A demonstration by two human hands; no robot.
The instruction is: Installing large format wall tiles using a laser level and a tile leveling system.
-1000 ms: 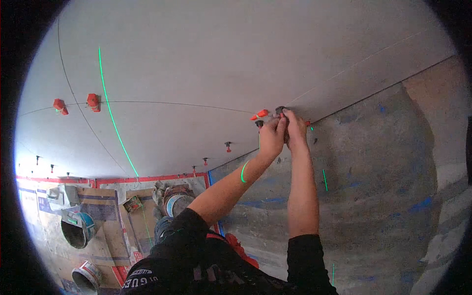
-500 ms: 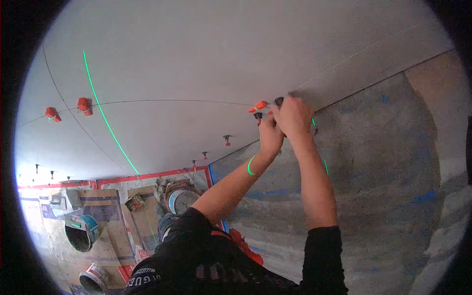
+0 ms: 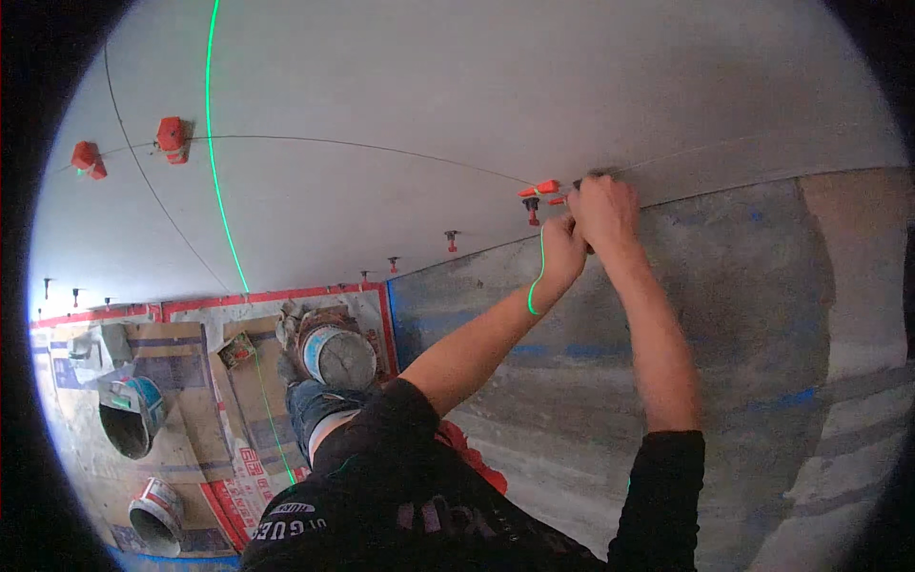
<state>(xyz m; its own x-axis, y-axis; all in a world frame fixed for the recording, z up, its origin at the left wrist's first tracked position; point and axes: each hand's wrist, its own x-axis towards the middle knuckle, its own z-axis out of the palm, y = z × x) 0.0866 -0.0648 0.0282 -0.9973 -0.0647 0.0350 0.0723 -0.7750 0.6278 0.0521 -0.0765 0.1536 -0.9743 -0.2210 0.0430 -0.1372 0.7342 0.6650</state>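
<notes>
Slipping fingers look like the main hazard: the right hand and left hand crowd together over a small dark clip, which lies at the tile joint close to where the grey tile facing meets the bare cement wall. Both hands have bent fingers, but the fingers hide so much that I cannot tell whether either is grasping the clip or only pressing against it. Uneven force or a sideways twist there could snap a thin stem or chip the brittle tile edge. A knuckle or forearm could also knock the neighbouring orange wedge or the black-and-red levelling clip just beside the left hand.

The tile facing is smooth, matte and flat, cut by hairline joints, with a bright green laser line across it. Two chunky, angular orange blocks sit along the same joint toward its left end. The cement is rough, streaked and blotched with blue. Below the facing's lower edge, a round bucket shows a dull grey, paste-like surface, and creased brown cardboard covers the floor.
</notes>
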